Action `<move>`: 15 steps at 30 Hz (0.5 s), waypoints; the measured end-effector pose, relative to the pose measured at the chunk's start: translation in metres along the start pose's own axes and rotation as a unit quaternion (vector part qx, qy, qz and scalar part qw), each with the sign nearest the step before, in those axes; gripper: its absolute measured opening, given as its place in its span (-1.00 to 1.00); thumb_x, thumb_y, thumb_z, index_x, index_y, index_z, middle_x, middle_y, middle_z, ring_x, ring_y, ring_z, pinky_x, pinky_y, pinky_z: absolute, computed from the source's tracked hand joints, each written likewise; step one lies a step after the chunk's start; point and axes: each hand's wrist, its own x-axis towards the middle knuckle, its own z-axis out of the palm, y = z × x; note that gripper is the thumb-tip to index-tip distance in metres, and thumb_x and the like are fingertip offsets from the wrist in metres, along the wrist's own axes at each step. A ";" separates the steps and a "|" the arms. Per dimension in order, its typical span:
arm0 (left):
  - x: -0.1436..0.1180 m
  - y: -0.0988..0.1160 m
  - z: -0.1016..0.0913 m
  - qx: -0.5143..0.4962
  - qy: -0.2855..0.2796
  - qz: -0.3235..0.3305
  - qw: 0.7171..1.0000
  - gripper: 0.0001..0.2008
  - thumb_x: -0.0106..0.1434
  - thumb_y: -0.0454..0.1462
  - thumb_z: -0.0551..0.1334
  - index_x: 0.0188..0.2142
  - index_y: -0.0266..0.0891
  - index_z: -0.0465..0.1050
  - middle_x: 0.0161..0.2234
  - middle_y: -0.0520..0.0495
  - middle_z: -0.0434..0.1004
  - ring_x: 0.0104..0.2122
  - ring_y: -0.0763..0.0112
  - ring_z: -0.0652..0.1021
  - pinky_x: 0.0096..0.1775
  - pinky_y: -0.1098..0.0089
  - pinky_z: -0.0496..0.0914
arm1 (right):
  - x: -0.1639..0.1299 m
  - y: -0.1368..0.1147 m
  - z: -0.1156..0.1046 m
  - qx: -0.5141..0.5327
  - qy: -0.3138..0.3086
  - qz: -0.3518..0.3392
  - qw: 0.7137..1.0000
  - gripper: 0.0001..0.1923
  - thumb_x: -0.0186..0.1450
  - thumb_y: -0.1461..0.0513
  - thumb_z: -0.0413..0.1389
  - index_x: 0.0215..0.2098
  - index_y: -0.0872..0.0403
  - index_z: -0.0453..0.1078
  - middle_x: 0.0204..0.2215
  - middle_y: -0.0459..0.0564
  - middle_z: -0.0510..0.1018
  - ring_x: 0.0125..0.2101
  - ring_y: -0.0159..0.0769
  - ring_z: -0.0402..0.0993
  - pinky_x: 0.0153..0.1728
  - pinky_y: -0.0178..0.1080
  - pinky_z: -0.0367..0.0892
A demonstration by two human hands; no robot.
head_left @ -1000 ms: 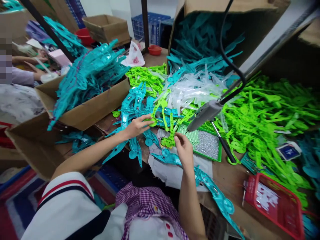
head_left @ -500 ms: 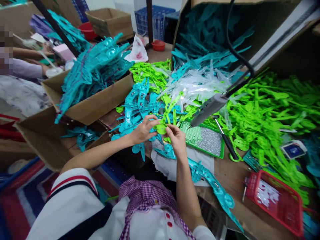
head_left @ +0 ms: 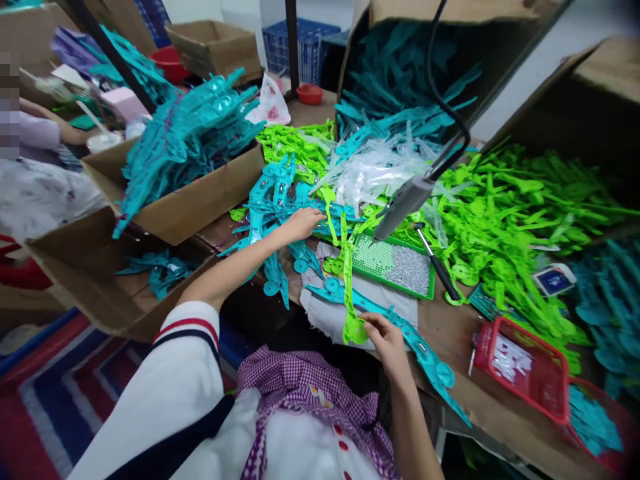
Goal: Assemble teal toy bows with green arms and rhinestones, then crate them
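In my right hand (head_left: 387, 340), thumb and fingers pinch the round end of a long bright green plastic strip (head_left: 349, 287). The strip stretches away from me over a turquoise plastic piece (head_left: 385, 310) on a white cloth (head_left: 320, 313). My left hand (head_left: 303, 225) reaches forward over a heap of turquoise plastic parts (head_left: 273, 200). Its fingers are drawn together beside another green strip (head_left: 329, 207); what they hold, if anything, is hidden. A grey electric screwdriver (head_left: 405, 207) hangs from a cord just right of the green strips, its tip over a green tray (head_left: 431, 283) of small metal pieces.
Green parts (head_left: 505, 227) are piled at the right and clear plastic strips (head_left: 375, 167) at the back. A black-handled tool (head_left: 443, 273) lies by the tray. A red basket (head_left: 545, 373) stands front right. Cardboard boxes (head_left: 200, 207) with turquoise parts stand left; a co-worker's arm (head_left: 45, 123) shows beyond.
My hands, earlier together at the green piece, are now apart. The right has drawn its round end towards me and right; the left has let go of it and moved forward.
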 end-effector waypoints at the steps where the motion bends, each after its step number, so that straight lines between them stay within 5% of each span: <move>1: 0.012 -0.001 0.000 0.008 -0.027 0.006 1.000 -0.60 0.28 -0.42 0.12 0.06 -0.24 0.52 0.00 -0.24 0.57 -0.02 0.16 0.55 -0.06 0.27 0.39 | -0.009 0.002 -0.004 0.003 0.008 0.005 1.000 -0.70 0.14 0.02 0.23 -0.30 0.04 0.57 -0.34 0.03 0.65 -0.32 -0.19 0.54 -0.28 -0.20 0.42; 4: 0.026 0.000 0.000 0.009 -0.072 0.028 0.997 -0.67 0.20 -0.43 0.17 -0.10 -0.23 0.60 -0.12 -0.22 0.62 -0.06 0.15 0.57 -0.10 0.30 0.40 | -0.035 0.009 -0.009 0.028 0.038 0.021 0.999 -0.73 0.15 0.03 0.21 -0.31 0.04 0.54 -0.36 0.02 0.64 -0.34 -0.20 0.52 -0.30 -0.22 0.41; 6: 0.026 -0.001 -0.001 -0.022 -0.049 0.027 0.998 -0.74 0.19 -0.40 0.19 -0.18 -0.24 0.61 -0.14 -0.20 0.64 -0.09 0.16 0.58 -0.11 0.32 0.41 | -0.044 0.012 -0.003 0.047 0.044 0.021 0.998 -0.76 0.13 0.06 0.19 -0.34 0.04 0.51 -0.37 0.00 0.62 -0.36 -0.22 0.49 -0.30 -0.23 0.38; 11: 0.030 -0.022 -0.029 -0.148 0.184 -0.071 0.969 -0.76 0.25 -0.22 0.19 -0.19 -0.27 0.58 -0.17 -0.10 0.65 -0.13 0.28 0.56 -0.01 0.29 0.43 | -0.041 0.019 0.006 0.077 0.152 0.007 0.985 -0.81 0.09 0.13 0.01 -0.46 0.04 0.41 -0.55 -0.10 0.42 -0.49 -0.33 0.28 -0.42 -0.29 0.21; 15: -0.006 -0.001 -0.061 -0.189 0.396 -0.217 0.872 -0.68 0.22 -0.08 0.21 -0.19 -0.26 0.55 -0.22 -0.04 0.61 -0.20 0.27 0.57 -0.05 0.20 0.48 | -0.063 0.022 -0.005 0.140 0.241 -0.024 0.960 -0.71 0.23 0.08 -0.05 -0.53 0.05 0.33 -0.57 -0.08 0.35 -0.49 -0.33 0.23 -0.43 -0.28 0.17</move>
